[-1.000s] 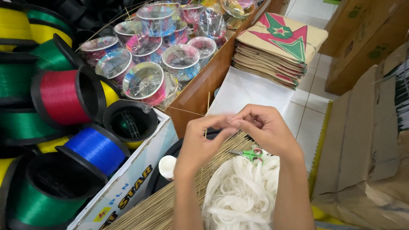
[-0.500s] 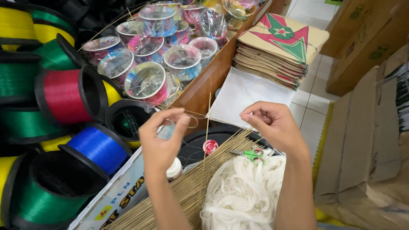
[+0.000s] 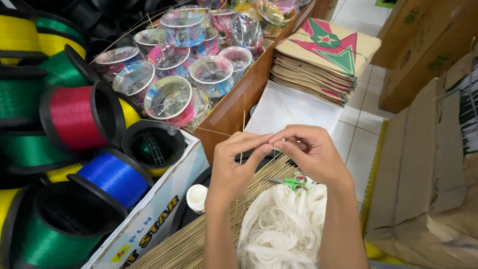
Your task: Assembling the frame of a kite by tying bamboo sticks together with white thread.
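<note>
My left hand (image 3: 234, 164) and right hand (image 3: 311, 157) meet fingertip to fingertip, fingers of both pinched shut on a thin bamboo stick (image 3: 243, 130) that stands upright between them; below lie a bundle of sticks (image 3: 199, 239), white string (image 3: 284, 229) and green scissors (image 3: 295, 182). A red spool (image 3: 74, 117) and blue spool (image 3: 114, 174) sit to my left.

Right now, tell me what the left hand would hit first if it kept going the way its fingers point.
The left hand points right, fingertips pinching thin sticks. Almost at once it would meet the right hand's fingertips, which already look to be touching it, though depth is unclear.
</note>
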